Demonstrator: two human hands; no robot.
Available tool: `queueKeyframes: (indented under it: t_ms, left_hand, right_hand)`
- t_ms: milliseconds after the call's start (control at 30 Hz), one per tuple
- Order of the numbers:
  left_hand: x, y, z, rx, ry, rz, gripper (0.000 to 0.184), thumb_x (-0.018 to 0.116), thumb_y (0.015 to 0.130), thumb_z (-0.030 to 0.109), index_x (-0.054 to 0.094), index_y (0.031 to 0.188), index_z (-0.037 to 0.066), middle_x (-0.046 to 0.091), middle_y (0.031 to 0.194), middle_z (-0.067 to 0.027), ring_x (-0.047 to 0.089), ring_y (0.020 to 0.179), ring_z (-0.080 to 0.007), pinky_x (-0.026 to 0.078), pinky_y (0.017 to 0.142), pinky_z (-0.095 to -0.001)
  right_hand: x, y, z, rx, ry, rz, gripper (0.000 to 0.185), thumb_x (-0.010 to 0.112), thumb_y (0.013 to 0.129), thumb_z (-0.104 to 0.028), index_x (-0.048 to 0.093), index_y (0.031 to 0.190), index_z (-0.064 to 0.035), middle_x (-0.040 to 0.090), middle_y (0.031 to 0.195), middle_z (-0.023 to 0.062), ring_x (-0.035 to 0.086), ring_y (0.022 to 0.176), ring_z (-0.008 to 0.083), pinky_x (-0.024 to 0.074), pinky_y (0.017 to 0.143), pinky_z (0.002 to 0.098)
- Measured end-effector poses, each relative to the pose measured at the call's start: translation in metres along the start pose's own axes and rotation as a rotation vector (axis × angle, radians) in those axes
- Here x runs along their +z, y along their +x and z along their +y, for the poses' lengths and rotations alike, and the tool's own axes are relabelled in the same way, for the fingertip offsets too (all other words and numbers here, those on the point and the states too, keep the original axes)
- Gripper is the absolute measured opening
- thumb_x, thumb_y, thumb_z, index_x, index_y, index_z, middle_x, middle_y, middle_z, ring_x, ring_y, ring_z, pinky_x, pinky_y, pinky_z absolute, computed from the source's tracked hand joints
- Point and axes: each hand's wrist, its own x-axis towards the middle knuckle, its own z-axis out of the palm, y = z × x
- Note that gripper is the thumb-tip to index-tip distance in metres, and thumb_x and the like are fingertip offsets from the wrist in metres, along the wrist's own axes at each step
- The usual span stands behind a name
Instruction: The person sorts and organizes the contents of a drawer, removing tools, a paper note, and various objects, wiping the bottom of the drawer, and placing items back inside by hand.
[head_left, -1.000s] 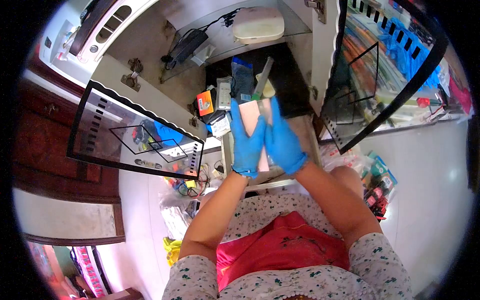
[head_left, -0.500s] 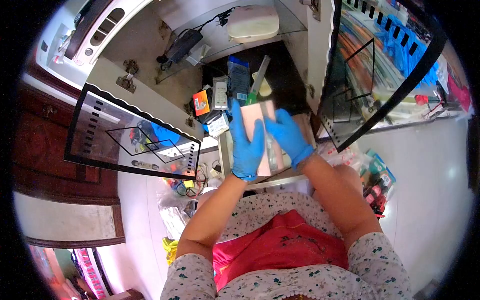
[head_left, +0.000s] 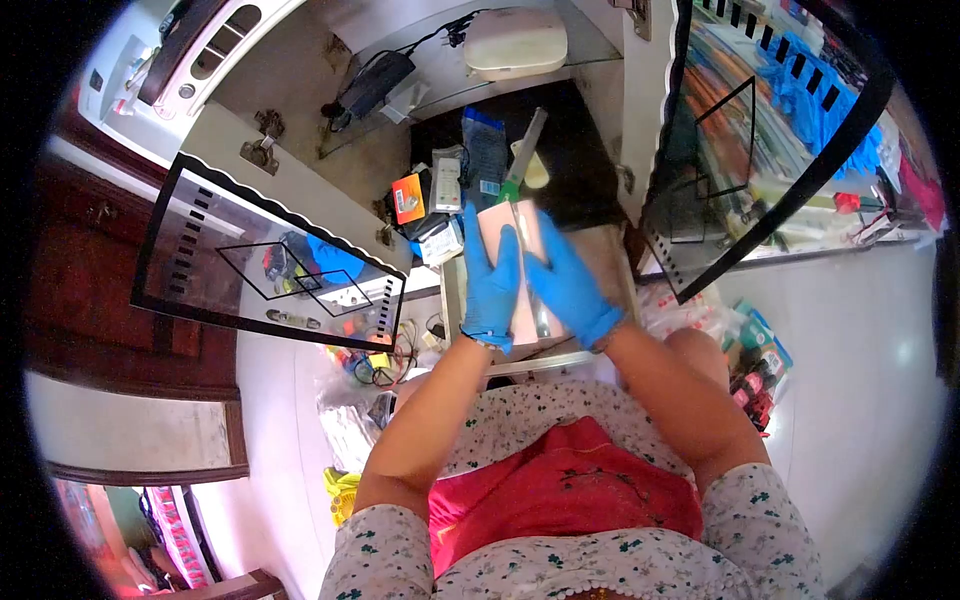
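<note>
Now my right hand (head_left: 572, 290) lies closer along the flat pink item (head_left: 523, 312) (left hand (head_left: 490, 298) thumb-on-top); both hold it, likely steadier.

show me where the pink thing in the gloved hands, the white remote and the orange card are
pink thing (head_left: 524, 320): head view, on its lower part
white remote (head_left: 448, 182): head view, middle of its face
orange card (head_left: 408, 199): head view, near its centre
</note>
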Motion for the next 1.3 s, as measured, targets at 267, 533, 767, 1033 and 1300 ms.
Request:
queueKeyframes:
  t_ms: [267,533,767,1033,1300]
  left_hand:
    - [0.008,-0.004,-0.003,0.134,0.108,-0.019,0.057,0.046,0.088,0.013,0.015,0.134,0.000,0.037,0.125,-0.0131,0.040,0.111,-0.0167,0.033,0.092,-0.0268]
    - [0.000,0.005,0.003,0.099,0.042,-0.036,0.065,0.049,0.085,0.016,0.011,0.134,-0.002,0.021,0.135,-0.0191,0.025,0.123,-0.0231,0.021,0.101,-0.0296]
    - [0.003,-0.002,0.012,0.124,0.081,-0.030,0.063,0.047,0.087,0.018,0.010,0.134,-0.002,0.019,0.136,-0.0191,0.024,0.124,-0.0239,0.021,0.101,-0.0304]
    - [0.005,-0.002,0.016,0.004,-0.024,-0.046,0.061,0.043,0.089,0.018,0.008,0.134,-0.003,0.020,0.136,-0.0183,0.025,0.123,-0.0229,0.020,0.101,-0.0299]
    - [0.010,-0.007,0.010,0.138,0.080,-0.055,0.059,0.041,0.090,0.017,0.008,0.135,-0.001,0.020,0.136,-0.0173,0.023,0.124,-0.0234,0.018,0.102,-0.0301]
  right_hand:
    - [-0.020,0.003,-0.009,0.275,0.017,-0.274,0.044,0.053,0.080,-0.013,0.036,0.120,-0.0004,0.054,0.104,0.0138,0.052,0.094,0.0231,0.0406,0.084,0.0321]
    - [-0.030,0.008,-0.009,0.566,0.564,-0.268,0.024,0.045,0.086,-0.018,0.051,0.101,-0.0006,0.055,0.090,0.0054,0.050,0.080,0.0113,0.0424,0.074,0.0250]
    - [-0.021,0.005,-0.006,0.333,0.089,-0.238,0.024,0.047,0.086,-0.024,0.050,0.087,-0.0003,0.054,0.077,0.0114,0.049,0.070,0.0152,0.0416,0.065,0.0306]
    - [-0.015,0.005,-0.014,0.368,0.123,-0.130,0.029,0.050,0.085,-0.030,0.049,0.088,-0.0011,0.055,0.079,0.0150,0.053,0.073,0.0189,0.0424,0.066,0.0334]
    - [-0.011,0.002,-0.017,0.373,0.185,-0.095,0.029,0.053,0.083,-0.025,0.049,0.099,-0.0011,0.055,0.091,0.0105,0.052,0.082,0.0152,0.0428,0.074,0.0301]
